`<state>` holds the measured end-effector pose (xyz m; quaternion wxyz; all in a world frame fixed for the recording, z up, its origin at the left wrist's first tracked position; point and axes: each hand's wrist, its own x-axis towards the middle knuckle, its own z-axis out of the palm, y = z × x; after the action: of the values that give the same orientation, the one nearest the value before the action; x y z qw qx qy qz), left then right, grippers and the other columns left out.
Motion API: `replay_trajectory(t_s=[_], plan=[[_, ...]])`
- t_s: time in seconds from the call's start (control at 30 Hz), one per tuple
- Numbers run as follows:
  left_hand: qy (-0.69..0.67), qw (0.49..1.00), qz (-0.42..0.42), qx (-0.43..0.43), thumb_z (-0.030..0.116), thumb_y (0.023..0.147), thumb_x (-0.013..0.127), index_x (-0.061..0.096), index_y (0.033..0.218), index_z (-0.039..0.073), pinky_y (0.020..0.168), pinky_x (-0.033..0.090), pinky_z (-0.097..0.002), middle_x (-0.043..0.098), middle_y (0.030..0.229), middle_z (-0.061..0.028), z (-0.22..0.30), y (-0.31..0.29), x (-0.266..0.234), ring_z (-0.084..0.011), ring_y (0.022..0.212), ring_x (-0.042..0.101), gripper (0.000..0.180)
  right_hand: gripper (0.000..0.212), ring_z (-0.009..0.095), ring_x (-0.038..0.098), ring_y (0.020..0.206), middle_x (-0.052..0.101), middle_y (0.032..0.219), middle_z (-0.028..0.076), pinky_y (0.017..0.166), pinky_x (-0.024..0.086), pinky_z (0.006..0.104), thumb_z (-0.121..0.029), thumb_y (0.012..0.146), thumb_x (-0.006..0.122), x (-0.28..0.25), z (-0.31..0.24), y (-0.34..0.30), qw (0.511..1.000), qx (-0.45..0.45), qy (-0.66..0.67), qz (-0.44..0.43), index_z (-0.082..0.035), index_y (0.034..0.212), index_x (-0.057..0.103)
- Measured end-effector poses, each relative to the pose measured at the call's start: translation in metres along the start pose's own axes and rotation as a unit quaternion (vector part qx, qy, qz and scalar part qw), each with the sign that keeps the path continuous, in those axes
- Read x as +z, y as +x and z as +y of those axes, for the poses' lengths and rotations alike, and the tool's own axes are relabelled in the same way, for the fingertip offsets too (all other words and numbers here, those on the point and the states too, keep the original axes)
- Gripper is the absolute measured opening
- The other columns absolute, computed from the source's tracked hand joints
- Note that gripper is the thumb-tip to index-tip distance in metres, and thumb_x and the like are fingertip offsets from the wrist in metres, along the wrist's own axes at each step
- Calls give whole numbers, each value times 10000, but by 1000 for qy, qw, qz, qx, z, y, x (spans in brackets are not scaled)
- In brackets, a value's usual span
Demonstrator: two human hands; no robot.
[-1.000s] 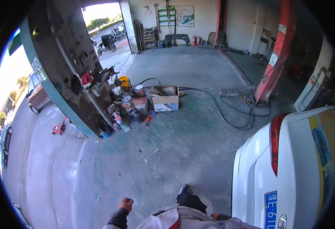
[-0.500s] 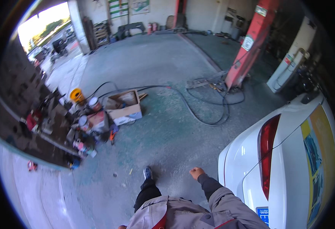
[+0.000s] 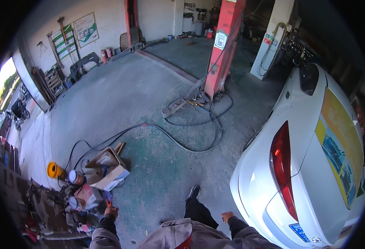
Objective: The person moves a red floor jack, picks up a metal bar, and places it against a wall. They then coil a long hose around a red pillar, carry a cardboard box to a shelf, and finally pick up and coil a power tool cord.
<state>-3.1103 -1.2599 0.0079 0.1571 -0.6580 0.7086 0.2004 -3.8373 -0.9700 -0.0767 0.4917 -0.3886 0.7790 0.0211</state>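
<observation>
Hands first: left hand [image 3: 111, 211] low at the picture's lower left, fingers curled loosely, seemingly closed on a small orange-handled thing [image 3: 107, 203], though too small to tell whether pinched or merely in front of it; right hand [image 3: 227, 216] hanging free beside the hip, fingers loosely curled, holding nothing, near the rear corner of the white car [image 3: 307, 166] but apart from it; both probably swung out for balance mid-stride, one black shoe [image 3: 194, 191] forward on the concrete floor [image 3: 157, 166]. Orange-handled thing just above the left hand, long axis roughly upright in the picture, pointing away toward the clutter. Just beyond, paint cans [image 3: 76, 177] and an open cardboard box [image 3: 106, 168] crowded at the floor's left edge, likely kept together within reach of the dark workbench [image 3: 37, 211]; yellow tub [image 3: 52, 170] beside them. Farther out, black hose [image 3: 182, 143] looping across the floor from the clutter to the red lift post [image 3: 224, 45]. Farthest, wall posters [image 3: 86, 29] and racks [image 3: 53, 81] by the doorway.
</observation>
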Motion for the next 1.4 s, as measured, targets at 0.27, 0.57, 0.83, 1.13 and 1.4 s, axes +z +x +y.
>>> replay_trajectory(t_s=[0.27, 0.57, 0.83, 1.13, 1.4], plan=[[-29, 983, -70, 166, 261, 878, 553, 742, 982, 110, 869, 537, -439, 709, 1035, -185, 206, 143, -42, -350, 988, 680, 263, 342, 210, 672, 643, 701, 769, 89, 582, 536, 377, -341, 994, 510, -87, -14, 74, 985, 88, 117, -97, -55, 920, 681], [-111, 980, -127, 105, 470, 857, 660, 755, 998, 121, 714, 521, -410, 719, 792, -118, 357, 207, -106, -294, 773, 685, 388, 259, 192, 591, 535, 625, 651, 57, 533, 486, 353, -271, 892, 613, -314, -10, 260, 967, -93, 161, 175, -65, 734, 623], [-55, 975, -202, -80, 503, 885, 596, 753, 987, 83, 865, 522, -448, 714, 1027, -198, 400, 339, -165, -376, 1015, 668, 460, 278, 200, 662, 626, 691, 748, 86, 551, 535, 389, -296, 941, 580, -387, -51, 333, 990, -110, -54, 71, -51, 869, 689], [29, 968, -199, 152, 413, 875, 620, 741, 970, 130, 805, 538, -448, 727, 980, -151, 582, 569, -218, -354, 970, 683, 321, 274, 330, 679, 976, 708, 1029, 101, 806, 545, 477, -221, 910, 490, -518, -69, 321, 989, 82, 107, -61, -165, 1126, 649], [-222, 963, -54, 140, 321, 841, 624, 670, 812, 58, 656, 511, -413, 694, 816, -174, 743, 700, -330, -330, 800, 688, 268, 217, 296, 679, 837, 700, 910, 115, 702, 529, 463, -266, 926, 539, -639, -75, 444, 974, 46, 217, 52, -87, 955, 658]])
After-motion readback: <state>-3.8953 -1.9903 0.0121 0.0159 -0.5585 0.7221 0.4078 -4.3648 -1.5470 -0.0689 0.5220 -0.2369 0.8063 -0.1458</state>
